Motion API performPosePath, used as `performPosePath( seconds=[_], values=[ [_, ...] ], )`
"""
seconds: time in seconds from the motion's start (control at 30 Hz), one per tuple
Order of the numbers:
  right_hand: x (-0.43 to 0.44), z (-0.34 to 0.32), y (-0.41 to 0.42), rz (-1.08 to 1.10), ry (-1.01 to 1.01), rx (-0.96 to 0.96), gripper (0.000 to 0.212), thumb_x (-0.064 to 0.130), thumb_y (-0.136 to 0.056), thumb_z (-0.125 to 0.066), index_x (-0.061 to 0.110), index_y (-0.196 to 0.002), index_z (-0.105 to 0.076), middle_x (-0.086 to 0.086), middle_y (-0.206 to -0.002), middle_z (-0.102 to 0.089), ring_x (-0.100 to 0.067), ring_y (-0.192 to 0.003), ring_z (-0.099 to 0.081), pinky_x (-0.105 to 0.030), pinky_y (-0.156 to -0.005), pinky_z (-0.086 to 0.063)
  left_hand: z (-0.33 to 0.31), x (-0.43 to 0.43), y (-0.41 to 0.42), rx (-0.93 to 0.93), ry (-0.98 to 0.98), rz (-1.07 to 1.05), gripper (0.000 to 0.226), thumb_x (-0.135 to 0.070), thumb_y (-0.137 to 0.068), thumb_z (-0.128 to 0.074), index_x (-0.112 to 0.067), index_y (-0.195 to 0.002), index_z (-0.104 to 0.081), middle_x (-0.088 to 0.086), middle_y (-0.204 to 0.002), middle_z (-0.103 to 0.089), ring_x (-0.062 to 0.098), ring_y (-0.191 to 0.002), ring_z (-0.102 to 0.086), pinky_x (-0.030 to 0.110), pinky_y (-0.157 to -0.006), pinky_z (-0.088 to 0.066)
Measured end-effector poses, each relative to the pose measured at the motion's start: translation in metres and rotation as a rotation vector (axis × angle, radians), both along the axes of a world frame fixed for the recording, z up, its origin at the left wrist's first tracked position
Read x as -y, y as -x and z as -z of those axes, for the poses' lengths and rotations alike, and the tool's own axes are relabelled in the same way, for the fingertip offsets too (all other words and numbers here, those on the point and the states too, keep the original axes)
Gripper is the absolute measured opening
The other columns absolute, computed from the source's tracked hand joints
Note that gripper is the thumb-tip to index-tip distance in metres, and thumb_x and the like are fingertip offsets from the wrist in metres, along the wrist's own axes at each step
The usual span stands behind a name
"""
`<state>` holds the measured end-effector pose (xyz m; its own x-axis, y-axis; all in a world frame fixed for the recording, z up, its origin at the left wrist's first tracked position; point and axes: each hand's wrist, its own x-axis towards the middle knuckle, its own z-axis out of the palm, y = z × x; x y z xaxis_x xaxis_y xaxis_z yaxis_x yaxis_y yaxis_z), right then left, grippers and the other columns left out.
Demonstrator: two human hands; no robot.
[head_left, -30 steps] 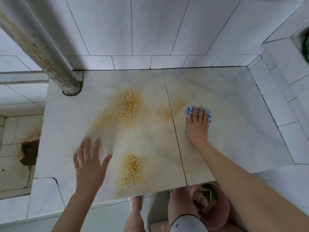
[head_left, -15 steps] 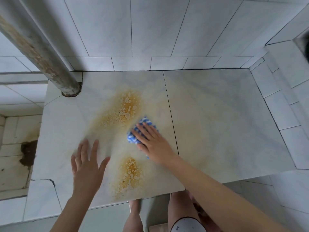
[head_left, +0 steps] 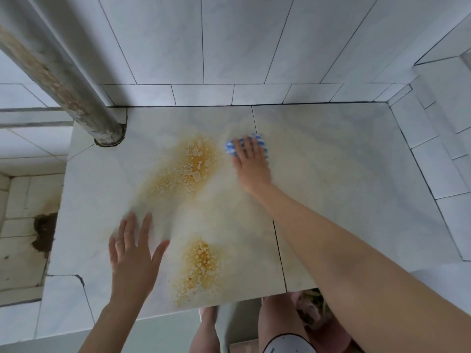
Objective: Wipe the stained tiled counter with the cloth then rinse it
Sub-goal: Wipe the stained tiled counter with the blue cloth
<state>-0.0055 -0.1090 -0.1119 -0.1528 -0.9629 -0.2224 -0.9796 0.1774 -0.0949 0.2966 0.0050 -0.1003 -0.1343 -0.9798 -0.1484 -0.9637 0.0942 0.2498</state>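
Evidently unfinished: right hand [head_left: 251,164], fingers seemingly flat, presses the cloth [head_left: 230,149] beside thick orange stains [head_left: 190,169]; left hand [head_left: 132,256] spread; rinsing awaits.

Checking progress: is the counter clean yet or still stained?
Still stained: two orange patches lie on the counter, left of the cloth under the right hand.

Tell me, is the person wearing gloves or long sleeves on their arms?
No. The left hand and right hand wear no gloves, and both forearms are bare, with no sleeves, watch or bracelet in view.
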Motion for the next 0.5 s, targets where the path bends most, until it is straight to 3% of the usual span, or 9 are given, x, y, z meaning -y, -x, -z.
performPosePath(
  seconds=[0.07,0.17,0.3,0.4,0.5],
  values=[
    [-0.006,-0.005,-0.034,-0.112,-0.005,0.015,0.058,0.031,-0.094,0.009,0.019,-0.15,0.004,-0.01,-0.158,0.008,-0.03,-0.145,0.012,-0.041,-0.117,0.007,0.0,0.0,0.0,0.003,0.004,-0.002,0.074,-0.062,-0.084,-0.023,-0.021,-0.145,-0.027,0.015,-0.152,-0.021,0.029,-0.142,-0.015,0.05,-0.113,-0.014],
    [-0.034,-0.007,-0.062,-0.297,0.018,0.077,0.053,0.034,-0.1,-0.004,0.017,-0.15,-0.002,-0.01,-0.158,0.003,-0.03,-0.145,0.008,-0.04,-0.117,0.007,0.0,-0.001,0.001,0.004,0.005,-0.008,0.074,-0.062,-0.084,-0.022,-0.021,-0.145,-0.028,0.015,-0.152,-0.022,0.029,-0.142,-0.016,0.05,-0.113,-0.015],
    [-0.092,0.001,-0.058,-0.442,0.117,0.179,0.051,0.036,-0.102,-0.013,0.016,-0.147,-0.027,-0.01,-0.154,-0.025,-0.031,-0.144,-0.016,-0.044,-0.118,-0.015,-0.001,-0.001,0.0,-0.01,0.007,-0.008,0.075,-0.062,-0.084,-0.022,-0.02,-0.145,-0.028,0.014,-0.152,-0.022,0.028,-0.142,-0.016,0.05,-0.113,-0.014],
    [-0.135,0.008,-0.018,-0.349,0.122,0.127,0.051,0.037,-0.103,-0.011,0.019,-0.148,-0.026,-0.007,-0.155,-0.023,-0.026,-0.145,-0.015,-0.044,-0.116,-0.02,-0.002,-0.001,0.0,-0.022,0.001,-0.003,0.075,-0.064,-0.083,-0.02,-0.022,-0.146,-0.025,0.013,-0.154,-0.018,0.026,-0.143,-0.012,0.047,-0.114,-0.011],
    [-0.175,0.008,0.031,-0.214,0.094,0.013,0.054,0.029,-0.103,-0.001,0.01,-0.147,-0.027,-0.012,-0.155,-0.022,-0.033,-0.144,-0.014,-0.052,-0.111,-0.026,-0.003,-0.001,-0.001,-0.033,0.0,0.005,0.075,-0.063,-0.084,-0.019,-0.022,-0.146,-0.024,0.012,-0.154,-0.016,0.025,-0.143,-0.01,0.045,-0.114,-0.008]
  ],
)
